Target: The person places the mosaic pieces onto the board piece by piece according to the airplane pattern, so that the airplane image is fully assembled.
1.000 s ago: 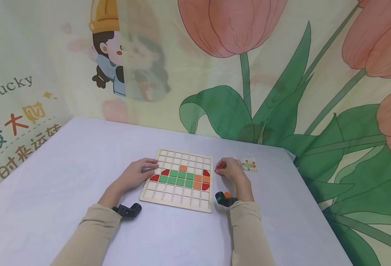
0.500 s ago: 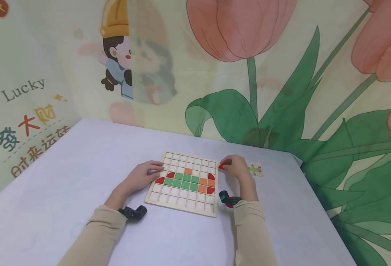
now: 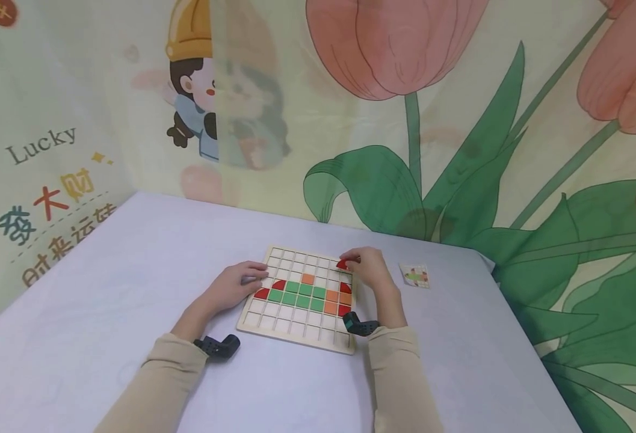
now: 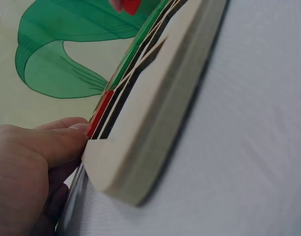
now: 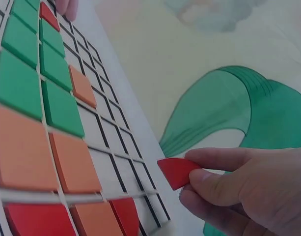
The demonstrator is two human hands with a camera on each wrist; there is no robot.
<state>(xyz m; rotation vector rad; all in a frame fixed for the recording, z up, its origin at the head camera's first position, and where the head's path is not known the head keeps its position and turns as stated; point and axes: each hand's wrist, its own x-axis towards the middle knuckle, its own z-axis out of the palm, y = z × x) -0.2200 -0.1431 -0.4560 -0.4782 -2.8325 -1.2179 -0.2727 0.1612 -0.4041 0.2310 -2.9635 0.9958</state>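
My right hand (image 3: 370, 269) pinches a red quarter-circle tile (image 5: 176, 173) between thumb and fingers, holding it above the far right corner of a wooden grid board (image 3: 296, 343). My left hand (image 3: 232, 285) rests at the board's left edge with its fingers reaching over the rim; in the left wrist view the thumb and fingertips touch the corner beside a red tile (image 4: 101, 113). Green square tiles (image 5: 17, 83) fill the middle cells. Orange square tiles (image 5: 22, 150) and red rounded tiles (image 5: 40, 219) sit at the right end. One lone orange tile (image 3: 308, 279) lies behind the green ones.
A small picture card (image 3: 415, 276) with a coloured grid pattern lies to the right of the board. White cloth (image 3: 150, 264) covers the table. A printed curtain (image 3: 361, 180) hangs behind. Black wrist cameras (image 3: 218, 347) are strapped to both wrists.
The right hand has moved left with the red quarter-circle tile, from beside the board to over its far right corner. The left hand stays at the board's edge. The head view has shifted slightly.
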